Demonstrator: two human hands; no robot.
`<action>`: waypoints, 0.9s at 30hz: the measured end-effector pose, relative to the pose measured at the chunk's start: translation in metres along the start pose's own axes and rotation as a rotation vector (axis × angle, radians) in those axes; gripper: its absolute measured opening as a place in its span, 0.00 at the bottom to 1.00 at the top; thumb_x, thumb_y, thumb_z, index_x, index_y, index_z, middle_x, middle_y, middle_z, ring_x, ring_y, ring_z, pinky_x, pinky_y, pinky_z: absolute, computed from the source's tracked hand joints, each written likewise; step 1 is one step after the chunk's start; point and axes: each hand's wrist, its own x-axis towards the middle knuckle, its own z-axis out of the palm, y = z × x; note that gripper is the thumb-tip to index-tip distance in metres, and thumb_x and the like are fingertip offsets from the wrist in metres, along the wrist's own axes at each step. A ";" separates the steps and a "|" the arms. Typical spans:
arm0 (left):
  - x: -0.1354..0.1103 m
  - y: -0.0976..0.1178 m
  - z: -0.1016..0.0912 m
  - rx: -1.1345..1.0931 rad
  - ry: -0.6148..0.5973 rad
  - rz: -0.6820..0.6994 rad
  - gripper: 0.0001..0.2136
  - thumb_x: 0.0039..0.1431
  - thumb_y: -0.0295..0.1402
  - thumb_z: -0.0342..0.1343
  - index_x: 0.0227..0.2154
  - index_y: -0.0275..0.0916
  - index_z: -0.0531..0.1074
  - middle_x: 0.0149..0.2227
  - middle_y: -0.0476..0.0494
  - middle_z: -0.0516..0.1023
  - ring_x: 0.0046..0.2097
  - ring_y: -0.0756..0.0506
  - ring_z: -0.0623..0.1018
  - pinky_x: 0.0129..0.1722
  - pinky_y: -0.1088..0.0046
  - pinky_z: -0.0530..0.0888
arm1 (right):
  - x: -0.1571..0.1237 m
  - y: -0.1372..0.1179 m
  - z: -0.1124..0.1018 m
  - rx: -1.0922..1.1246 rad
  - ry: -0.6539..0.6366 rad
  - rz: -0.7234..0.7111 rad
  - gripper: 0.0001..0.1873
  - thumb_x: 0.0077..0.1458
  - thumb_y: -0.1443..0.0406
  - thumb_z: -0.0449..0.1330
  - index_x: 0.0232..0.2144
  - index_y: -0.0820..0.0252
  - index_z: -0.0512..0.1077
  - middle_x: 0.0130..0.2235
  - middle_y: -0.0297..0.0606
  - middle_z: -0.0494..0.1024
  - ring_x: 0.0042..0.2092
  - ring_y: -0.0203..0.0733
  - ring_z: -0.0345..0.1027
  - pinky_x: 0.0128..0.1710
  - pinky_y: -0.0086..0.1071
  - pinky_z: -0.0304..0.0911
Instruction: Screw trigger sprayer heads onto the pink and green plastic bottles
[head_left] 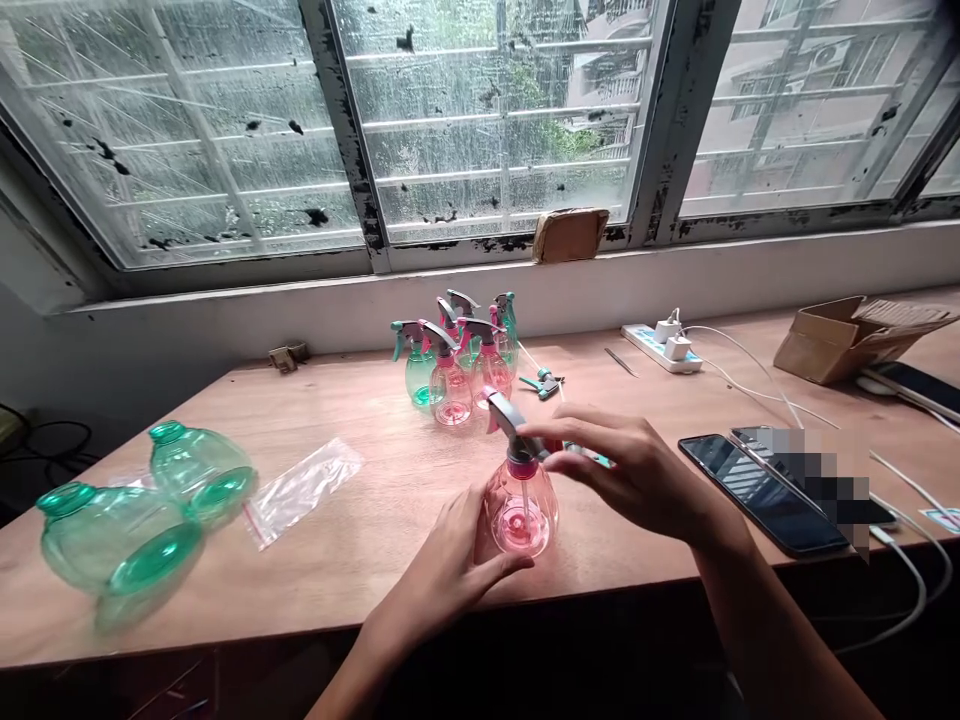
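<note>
A pink see-through spray bottle (519,520) stands upright near the table's front edge, its grey and pink trigger head on top and a thin tube inside. My left hand (454,555) is wrapped around the lower left side of its body, thumb across the front. From the right, my right hand (637,470) grips the back of the trigger head (511,420) between fingers and thumb. Partly hidden behind that hand lies a loose green part (589,453). Farther back, several assembled pink and green spray bottles (452,385) stand in a cluster.
Two green bottles without heads (124,540) lie at the left, beside a clear zip bag (307,490). Loose green trigger head (544,383) rests right of the cluster. Phones (757,495), white cables, a power strip (660,350) and an open cardboard box (825,340) occupy the right.
</note>
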 end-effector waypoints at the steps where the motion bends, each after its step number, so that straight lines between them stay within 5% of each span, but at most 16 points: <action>1: 0.000 0.000 0.000 0.004 0.002 0.003 0.36 0.62 0.44 0.68 0.68 0.50 0.58 0.64 0.39 0.71 0.63 0.33 0.72 0.63 0.54 0.70 | -0.001 0.000 -0.001 0.034 -0.012 0.001 0.13 0.71 0.65 0.58 0.53 0.60 0.76 0.46 0.43 0.83 0.44 0.42 0.78 0.46 0.33 0.71; 4: -0.001 0.000 0.001 0.006 0.001 0.003 0.38 0.61 0.44 0.68 0.69 0.50 0.56 0.64 0.38 0.71 0.64 0.33 0.72 0.63 0.54 0.69 | -0.002 0.006 0.000 0.089 0.080 0.020 0.13 0.72 0.67 0.55 0.53 0.57 0.76 0.42 0.40 0.83 0.42 0.41 0.79 0.45 0.32 0.73; 7: -0.001 0.000 0.001 -0.015 0.005 -0.001 0.39 0.61 0.44 0.69 0.70 0.50 0.55 0.65 0.38 0.71 0.64 0.33 0.72 0.64 0.54 0.69 | 0.000 0.020 0.006 0.032 0.187 0.022 0.18 0.70 0.66 0.59 0.60 0.53 0.72 0.55 0.46 0.79 0.56 0.48 0.74 0.57 0.43 0.70; 12: -0.001 -0.002 0.002 -0.006 0.003 -0.016 0.36 0.61 0.45 0.68 0.68 0.50 0.58 0.63 0.38 0.72 0.63 0.32 0.72 0.64 0.53 0.68 | 0.001 0.038 0.019 0.090 -0.011 0.051 0.26 0.71 0.58 0.56 0.69 0.46 0.62 0.74 0.45 0.55 0.74 0.54 0.48 0.70 0.57 0.53; 17: -0.003 -0.001 0.002 0.029 0.007 -0.022 0.37 0.61 0.45 0.68 0.68 0.47 0.59 0.63 0.37 0.72 0.62 0.32 0.72 0.63 0.52 0.69 | -0.001 0.032 0.014 0.035 0.073 0.084 0.27 0.69 0.57 0.59 0.67 0.48 0.64 0.67 0.47 0.69 0.68 0.54 0.62 0.66 0.52 0.61; 23: -0.004 0.004 0.000 0.065 0.004 -0.051 0.35 0.61 0.46 0.67 0.67 0.44 0.61 0.60 0.35 0.74 0.60 0.31 0.73 0.61 0.51 0.70 | -0.010 0.007 -0.009 -0.105 0.251 0.150 0.25 0.68 0.60 0.61 0.65 0.53 0.66 0.44 0.40 0.84 0.47 0.49 0.80 0.56 0.46 0.71; 27: -0.004 0.005 0.000 0.050 0.012 -0.029 0.36 0.61 0.44 0.68 0.68 0.46 0.59 0.62 0.36 0.72 0.61 0.32 0.73 0.62 0.52 0.70 | -0.016 -0.011 -0.013 0.024 0.099 0.078 0.24 0.69 0.63 0.61 0.65 0.50 0.66 0.42 0.37 0.85 0.45 0.45 0.81 0.53 0.39 0.73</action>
